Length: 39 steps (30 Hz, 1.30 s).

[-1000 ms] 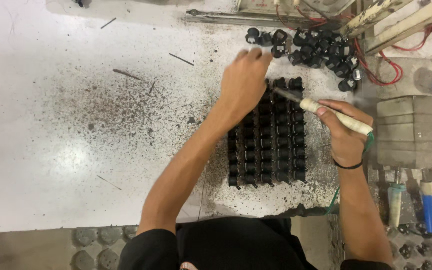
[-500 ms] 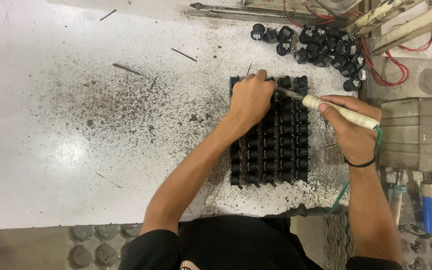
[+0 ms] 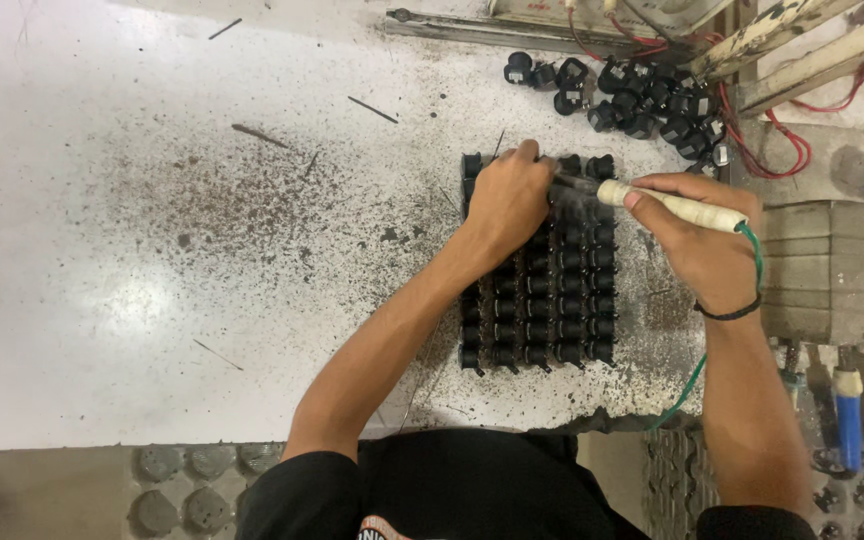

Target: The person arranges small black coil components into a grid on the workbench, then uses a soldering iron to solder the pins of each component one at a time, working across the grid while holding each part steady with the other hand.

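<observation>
A white-handled tool is held tight in the right hand; the left hand is pressed, fingers curled, on the far rows of black parts on the counter.

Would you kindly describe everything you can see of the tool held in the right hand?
The tool is pen-shaped, with a cream handle and a thin dark metal tip. It lies nearly level, tip pointing left at the top row of the black parts, beside the left hand. The right hand grips its handle. A green cord leaves its rear end and runs down past the wrist.
</observation>
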Each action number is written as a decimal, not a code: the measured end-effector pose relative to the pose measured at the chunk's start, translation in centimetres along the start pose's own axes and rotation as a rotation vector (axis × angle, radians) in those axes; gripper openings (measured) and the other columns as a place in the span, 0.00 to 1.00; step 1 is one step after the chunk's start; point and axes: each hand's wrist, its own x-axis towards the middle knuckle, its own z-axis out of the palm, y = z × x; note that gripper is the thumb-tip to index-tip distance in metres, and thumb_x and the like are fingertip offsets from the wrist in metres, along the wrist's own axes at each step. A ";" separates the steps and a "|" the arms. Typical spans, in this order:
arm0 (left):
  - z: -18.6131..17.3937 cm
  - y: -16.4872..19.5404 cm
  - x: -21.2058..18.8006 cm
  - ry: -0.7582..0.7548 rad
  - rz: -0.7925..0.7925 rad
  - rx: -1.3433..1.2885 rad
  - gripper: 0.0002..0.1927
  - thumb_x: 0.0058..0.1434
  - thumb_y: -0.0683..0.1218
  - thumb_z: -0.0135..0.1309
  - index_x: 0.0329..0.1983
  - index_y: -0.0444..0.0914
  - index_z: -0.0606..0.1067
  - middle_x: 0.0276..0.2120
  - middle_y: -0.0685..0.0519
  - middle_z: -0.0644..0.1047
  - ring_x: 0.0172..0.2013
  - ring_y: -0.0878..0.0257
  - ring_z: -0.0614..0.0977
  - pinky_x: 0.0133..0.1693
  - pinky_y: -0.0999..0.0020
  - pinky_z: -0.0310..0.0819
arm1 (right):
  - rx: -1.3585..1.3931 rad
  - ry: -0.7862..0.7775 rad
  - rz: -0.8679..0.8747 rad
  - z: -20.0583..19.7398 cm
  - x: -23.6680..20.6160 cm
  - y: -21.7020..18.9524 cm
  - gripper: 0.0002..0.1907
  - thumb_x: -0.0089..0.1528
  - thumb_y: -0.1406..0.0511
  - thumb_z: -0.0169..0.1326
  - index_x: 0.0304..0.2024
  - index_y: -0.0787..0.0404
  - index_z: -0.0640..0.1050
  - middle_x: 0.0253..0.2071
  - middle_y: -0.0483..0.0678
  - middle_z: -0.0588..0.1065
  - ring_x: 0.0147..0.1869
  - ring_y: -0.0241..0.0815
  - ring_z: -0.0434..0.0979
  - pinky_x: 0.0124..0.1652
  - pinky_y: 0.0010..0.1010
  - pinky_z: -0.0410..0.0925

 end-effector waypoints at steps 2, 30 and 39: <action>-1.3 0.1 -0.3 0.036 -0.066 -0.026 0.08 0.54 0.36 0.56 0.39 0.32 0.77 0.40 0.40 0.76 0.36 0.43 0.82 0.35 0.50 0.80 | 0.076 0.039 0.027 -0.4 -0.4 0.3 0.08 0.65 0.71 0.64 0.46 0.67 0.83 0.42 0.49 0.81 0.43 0.33 0.79 0.44 0.21 0.70; -2.5 -2.0 -2.3 0.035 -0.064 0.107 0.13 0.46 0.36 0.60 0.37 0.36 0.81 0.39 0.45 0.77 0.43 0.48 0.79 0.33 0.54 0.80 | 0.086 0.002 -0.055 2.7 -0.7 -0.1 0.09 0.65 0.72 0.63 0.48 0.67 0.83 0.45 0.51 0.81 0.45 0.35 0.79 0.45 0.22 0.70; -1.4 -2.1 -1.8 0.010 -0.084 0.108 0.12 0.51 0.38 0.61 0.40 0.34 0.81 0.37 0.43 0.77 0.42 0.49 0.80 0.34 0.55 0.81 | 0.020 -0.032 -0.042 2.7 0.4 -1.5 0.09 0.64 0.70 0.65 0.47 0.65 0.83 0.42 0.50 0.81 0.43 0.34 0.79 0.42 0.22 0.70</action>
